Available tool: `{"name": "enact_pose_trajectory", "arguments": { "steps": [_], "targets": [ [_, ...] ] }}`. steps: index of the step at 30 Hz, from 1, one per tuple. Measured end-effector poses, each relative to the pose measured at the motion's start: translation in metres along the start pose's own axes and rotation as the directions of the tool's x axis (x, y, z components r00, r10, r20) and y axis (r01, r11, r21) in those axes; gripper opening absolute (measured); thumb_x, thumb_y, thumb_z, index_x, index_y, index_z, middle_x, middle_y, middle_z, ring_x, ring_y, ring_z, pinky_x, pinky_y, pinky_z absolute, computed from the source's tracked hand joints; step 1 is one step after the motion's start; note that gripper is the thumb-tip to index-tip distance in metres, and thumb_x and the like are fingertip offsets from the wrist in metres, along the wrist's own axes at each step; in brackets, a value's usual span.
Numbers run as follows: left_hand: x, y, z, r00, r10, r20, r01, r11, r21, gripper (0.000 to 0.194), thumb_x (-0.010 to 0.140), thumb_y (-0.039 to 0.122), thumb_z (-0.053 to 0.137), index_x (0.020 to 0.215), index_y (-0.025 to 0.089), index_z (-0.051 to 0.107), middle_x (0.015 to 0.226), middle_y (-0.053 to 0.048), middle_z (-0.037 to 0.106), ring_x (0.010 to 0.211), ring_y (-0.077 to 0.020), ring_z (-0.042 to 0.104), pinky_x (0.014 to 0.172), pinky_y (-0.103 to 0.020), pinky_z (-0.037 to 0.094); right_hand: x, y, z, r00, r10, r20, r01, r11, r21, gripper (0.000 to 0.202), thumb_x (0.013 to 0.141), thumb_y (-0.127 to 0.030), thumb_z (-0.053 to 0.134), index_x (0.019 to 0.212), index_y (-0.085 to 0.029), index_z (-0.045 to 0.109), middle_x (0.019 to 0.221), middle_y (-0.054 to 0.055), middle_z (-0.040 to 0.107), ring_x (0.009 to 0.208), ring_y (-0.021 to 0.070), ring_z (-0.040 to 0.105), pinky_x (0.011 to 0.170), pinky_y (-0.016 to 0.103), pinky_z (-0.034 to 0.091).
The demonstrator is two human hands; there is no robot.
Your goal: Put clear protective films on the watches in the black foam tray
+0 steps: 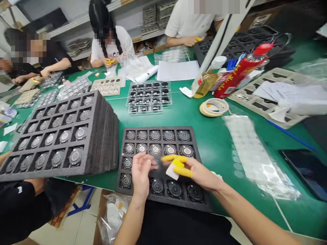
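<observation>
A black foam tray (163,130) lies before me, its pockets holding several round dark parts (175,188) with shiny centre discs. My left hand (142,172) is over the tray's left-middle part, fingers curled and thumb drawn in. Something dark and blurred shows by its fingertips, too unclear to name. Yellow finger cots cover fingertips of my right hand (190,169), which pinches a small white cloth (172,172) above the tray. The two hands are close but apart, and they hide some of the pockets in the third row.
Left stands a tall stack of filled foam trays (102,136). Clear plastic trays (149,93) sit behind. To the right are tape rolls (214,107), a red spray can (241,73), a bottle (208,80), a sheet of round films (251,149) and a phone (305,172). Co-workers sit across the table.
</observation>
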State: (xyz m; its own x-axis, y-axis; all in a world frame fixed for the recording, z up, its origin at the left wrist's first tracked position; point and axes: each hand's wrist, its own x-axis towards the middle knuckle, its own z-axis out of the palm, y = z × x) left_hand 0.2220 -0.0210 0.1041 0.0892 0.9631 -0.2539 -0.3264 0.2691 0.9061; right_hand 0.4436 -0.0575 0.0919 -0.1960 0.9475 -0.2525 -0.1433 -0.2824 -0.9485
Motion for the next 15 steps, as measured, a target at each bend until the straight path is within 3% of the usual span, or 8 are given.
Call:
{"name": "enact_pose_trajectory", "arguments": {
  "steps": [4, 7, 10, 12, 14, 15],
  "targets": [
    [0.010, -0.021, 0.043, 0.961, -0.069, 0.268, 0.041, 0.993, 0.107, 0.062, 0.086, 0.055, 0.095, 0.130, 0.023, 0.065, 0.119, -0.011, 0.079, 0.104, -0.0231, 0.079, 0.096, -0.039, 0.066, -0.047, 0.013, -0.012, 0.973, 0.066, -0.219, -0.066, 0.998, 0.010, 0.058, 0.077, -0.078, 0.088, 0.094, -0.023, 0.084, 0.104, 0.013, 0.084, 0.096, 0.0317, 0.078, 0.094, 0.046, 0.066],
    [0.008, -0.019, 0.062, 0.949, 0.037, 0.312, -0.091, 0.983, 0.159, 0.062, 0.090, 0.052, 0.092, 0.139, 0.026, 0.064, 0.134, -0.013, 0.074, 0.126, -0.0262, 0.072, 0.110, -0.042, 0.060, -0.072, 0.018, -0.046, 0.865, 0.071, -0.496, -0.069, 0.997, 0.022, 0.054, 0.070, -0.076, 0.092, 0.089, -0.026, 0.083, 0.100, 0.012, 0.083, 0.096, 0.0336, 0.078, 0.091, 0.046, 0.066],
    [-0.002, 0.018, 0.071, 0.915, 0.184, 0.358, -0.227, 0.971, 0.080, 0.043, 0.098, 0.051, 0.082, 0.132, 0.027, 0.068, 0.124, -0.009, 0.076, 0.117, -0.0251, 0.073, 0.109, -0.044, 0.061, -0.088, 0.021, -0.100, 0.641, 0.041, -0.767, -0.142, 0.988, -0.066, 0.056, 0.054, -0.067, 0.099, 0.092, -0.029, 0.083, 0.105, 0.013, 0.083, 0.100, 0.0372, 0.077, 0.097, 0.053, 0.063],
    [-0.017, 0.053, 0.071, 0.825, 0.170, 0.539, -0.185, 0.982, -0.026, 0.042, 0.101, 0.063, 0.071, 0.124, 0.028, 0.073, 0.110, -0.008, 0.076, 0.103, -0.0264, 0.076, 0.101, -0.048, 0.065, -0.094, 0.026, -0.137, 0.505, -0.025, -0.863, -0.191, 0.971, -0.141, 0.059, 0.047, -0.060, 0.099, 0.094, -0.030, 0.082, 0.113, 0.013, 0.083, 0.106, 0.0384, 0.076, 0.105, 0.056, 0.058],
    [-0.039, 0.088, 0.064, 0.741, 0.182, 0.647, -0.149, 0.983, -0.105, 0.055, 0.099, 0.082, 0.058, 0.124, 0.036, 0.073, 0.091, -0.004, 0.075, 0.086, -0.0281, 0.077, 0.085, -0.049, 0.070, -0.096, 0.035, -0.168, 0.458, -0.045, -0.888, -0.239, 0.956, -0.171, 0.058, 0.048, -0.060, 0.094, 0.095, -0.029, 0.080, 0.117, 0.015, 0.082, 0.106, 0.0379, 0.075, 0.103, 0.055, 0.058],
    [-0.052, 0.101, 0.058, 0.763, 0.170, 0.624, -0.144, 0.985, -0.093, 0.055, 0.097, 0.087, 0.056, 0.120, 0.040, 0.074, 0.080, -0.002, 0.072, 0.081, -0.0297, 0.077, 0.076, -0.049, 0.071, -0.095, 0.042, -0.180, 0.467, -0.028, -0.884, -0.305, 0.933, -0.190, 0.055, 0.050, -0.061, 0.093, 0.093, -0.029, 0.078, 0.114, 0.015, 0.082, 0.102, 0.0371, 0.075, 0.099, 0.055, 0.059]
  ]
}}
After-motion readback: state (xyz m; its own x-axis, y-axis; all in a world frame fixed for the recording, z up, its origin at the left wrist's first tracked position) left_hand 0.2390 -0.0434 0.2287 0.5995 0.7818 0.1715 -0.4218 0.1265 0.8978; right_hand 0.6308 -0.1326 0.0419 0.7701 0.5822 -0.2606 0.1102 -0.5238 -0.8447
